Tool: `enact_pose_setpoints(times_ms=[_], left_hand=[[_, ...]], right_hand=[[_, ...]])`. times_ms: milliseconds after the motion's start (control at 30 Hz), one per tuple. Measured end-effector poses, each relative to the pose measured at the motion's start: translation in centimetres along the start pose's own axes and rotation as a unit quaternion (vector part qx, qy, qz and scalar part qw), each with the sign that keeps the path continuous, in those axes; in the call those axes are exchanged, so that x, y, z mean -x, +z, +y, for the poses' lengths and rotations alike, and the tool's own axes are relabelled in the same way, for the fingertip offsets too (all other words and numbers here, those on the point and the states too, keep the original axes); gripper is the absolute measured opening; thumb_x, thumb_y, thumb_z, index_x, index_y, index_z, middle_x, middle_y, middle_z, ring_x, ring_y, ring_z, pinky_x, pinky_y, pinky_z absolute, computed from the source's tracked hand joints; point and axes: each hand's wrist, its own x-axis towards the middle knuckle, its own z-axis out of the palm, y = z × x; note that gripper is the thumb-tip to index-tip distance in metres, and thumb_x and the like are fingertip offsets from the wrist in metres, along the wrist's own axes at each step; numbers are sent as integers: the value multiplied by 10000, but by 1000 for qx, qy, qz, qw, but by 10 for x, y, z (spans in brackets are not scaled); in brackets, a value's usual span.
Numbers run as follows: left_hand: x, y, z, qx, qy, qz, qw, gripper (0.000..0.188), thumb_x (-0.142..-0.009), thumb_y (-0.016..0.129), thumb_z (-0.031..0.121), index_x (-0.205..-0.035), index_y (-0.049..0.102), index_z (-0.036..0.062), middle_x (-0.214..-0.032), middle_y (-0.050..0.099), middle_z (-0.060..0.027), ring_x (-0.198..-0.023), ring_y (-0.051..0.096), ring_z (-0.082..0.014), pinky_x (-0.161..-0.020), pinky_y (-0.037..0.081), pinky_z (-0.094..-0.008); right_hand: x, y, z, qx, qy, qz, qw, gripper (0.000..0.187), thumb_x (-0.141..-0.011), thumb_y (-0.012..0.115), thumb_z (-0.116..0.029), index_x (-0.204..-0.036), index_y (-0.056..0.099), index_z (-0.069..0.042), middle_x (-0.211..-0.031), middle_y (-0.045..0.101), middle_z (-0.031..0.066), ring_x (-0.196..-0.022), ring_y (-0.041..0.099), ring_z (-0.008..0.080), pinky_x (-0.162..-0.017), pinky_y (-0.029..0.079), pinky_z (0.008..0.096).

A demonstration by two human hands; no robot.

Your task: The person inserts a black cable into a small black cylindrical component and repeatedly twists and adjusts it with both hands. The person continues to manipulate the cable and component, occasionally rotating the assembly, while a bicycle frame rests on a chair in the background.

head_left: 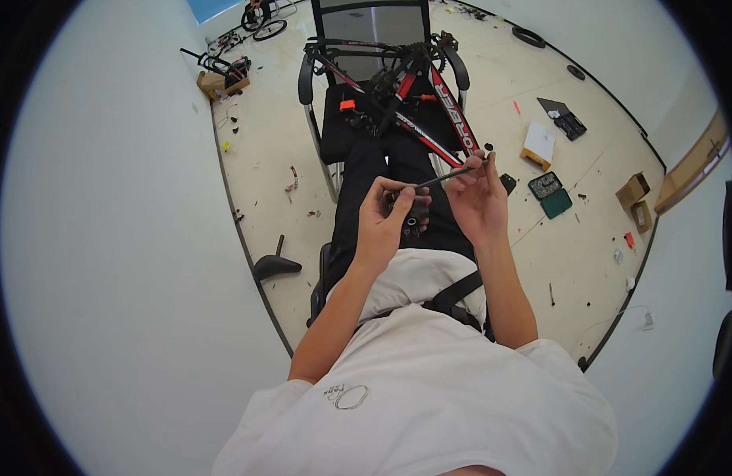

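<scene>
Over my lap, my left hand (383,224) is closed round a small black bike part (414,220) with a round hole in its face; its exact kind is hard to make out. A thin dark rod (441,178) slants up from the thumb and fingers of that hand. Its upper end is pinched between the fingertips of my right hand (481,206), which holds nothing else that shows. Beyond both hands, a red, black and white bicycle frame (433,139) leans across a black chair, its lower tubes reaching toward my right fingers.
The black chair (332,147) faces me, with an orange object (347,105) on its seat. On the floor lie a bike saddle (277,266) to the left and, to the right, an open green case (555,204), a white-topped box (539,144), a black case (570,124) and cardboard boxes (634,190).
</scene>
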Motion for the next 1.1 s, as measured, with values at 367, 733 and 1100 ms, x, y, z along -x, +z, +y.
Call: enact_pose_setpoints(times_ms=[367,733,1100], left_hand=[[1,-1,2,-112,115,3,987,204,-839,741,25,-995,619,-21,-1072,678,-143,-895,631,-107,-774,528,-225],[4,-4,10,-161,91,6,983,215,-810,757,-7,-1000,662,-41,-1001,699,-136,-843,651,-107,-726,539,-231],[-4,-11,5,-149,44,32,987,199,-884,696,75,-1035,657,-49,-908,691,-82,-782,640,-94,-703,535,-225]], right_hand=[[4,23,-9,152,-49,105,982,265,-1017,509,-280,-1151,557,-57,-843,579,25,-738,517,104,-699,449,254],[-7,-3,-18,234,-55,56,969,265,-998,545,-191,-1194,576,-15,-886,632,45,-696,607,102,-653,547,249],[-4,2,-9,226,-64,24,972,210,-998,539,-239,-1018,583,-34,-933,637,88,-778,628,165,-771,549,345]])
